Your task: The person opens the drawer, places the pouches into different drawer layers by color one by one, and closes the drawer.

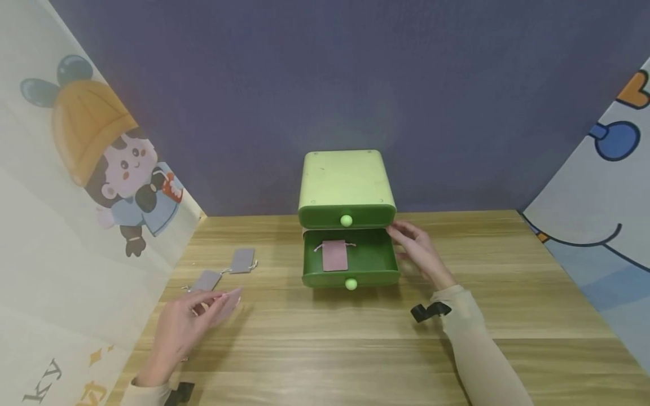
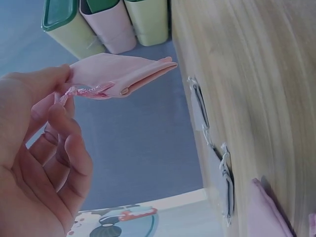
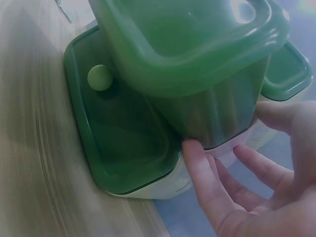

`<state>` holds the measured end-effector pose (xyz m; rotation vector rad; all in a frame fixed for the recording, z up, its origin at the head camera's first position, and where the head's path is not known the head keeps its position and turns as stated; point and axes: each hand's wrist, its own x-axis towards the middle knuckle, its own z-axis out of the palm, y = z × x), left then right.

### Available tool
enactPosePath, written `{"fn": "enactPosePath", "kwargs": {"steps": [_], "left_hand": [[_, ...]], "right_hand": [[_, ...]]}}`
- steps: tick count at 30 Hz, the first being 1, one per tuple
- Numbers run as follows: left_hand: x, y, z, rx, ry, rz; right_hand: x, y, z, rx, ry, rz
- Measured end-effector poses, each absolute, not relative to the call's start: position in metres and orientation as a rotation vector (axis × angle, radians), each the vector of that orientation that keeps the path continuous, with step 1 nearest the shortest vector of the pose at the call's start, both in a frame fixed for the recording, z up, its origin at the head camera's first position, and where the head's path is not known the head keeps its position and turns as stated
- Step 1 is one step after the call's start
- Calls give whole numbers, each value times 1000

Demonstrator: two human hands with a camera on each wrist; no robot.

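Note:
My left hand [image 1: 178,324] pinches a small pink drawstring pouch [image 2: 111,71] between thumb and fingers, its cord hanging near the fingertips. My right hand [image 1: 420,252] rests at the right side of a mini chest of drawers [image 1: 347,180], fingertips touching the pink middle tier [image 3: 224,150]. From that tier a green drawer [image 1: 374,256] is pulled out. Inside it lies another pink pouch [image 1: 335,256], flat, with its cords spread. The top drawer [image 1: 317,217] and the bottom drawer [image 3: 123,143] are pushed in; each has a round light-green knob.
Left of the chest, two greyish drawstring pouches [image 1: 242,261] lie on the wooden table [image 1: 315,349]. Another pink pouch [image 2: 264,212] appears on the table in the left wrist view. A dark blue panel [image 1: 254,113] stands behind, with cartoon-printed walls at both sides.

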<state>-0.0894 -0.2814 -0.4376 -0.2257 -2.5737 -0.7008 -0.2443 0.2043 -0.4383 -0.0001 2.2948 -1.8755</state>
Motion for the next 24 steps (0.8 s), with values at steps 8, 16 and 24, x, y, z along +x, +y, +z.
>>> {"fn": "enactPosePath", "kwargs": {"steps": [8, 16, 24], "left_hand": [[-92, -281, -438, -306, -2480, -673], [-90, -278, -435, -212, -2535, -697], [-90, -275, -433, -159, -2561, -726]], "right_hand": [[-244, 204, -439, -5, 2291, -1873], [-243, 204, -437, -8, 2281, -1883], [-243, 204, -437, 7, 2287, -1882]]}}
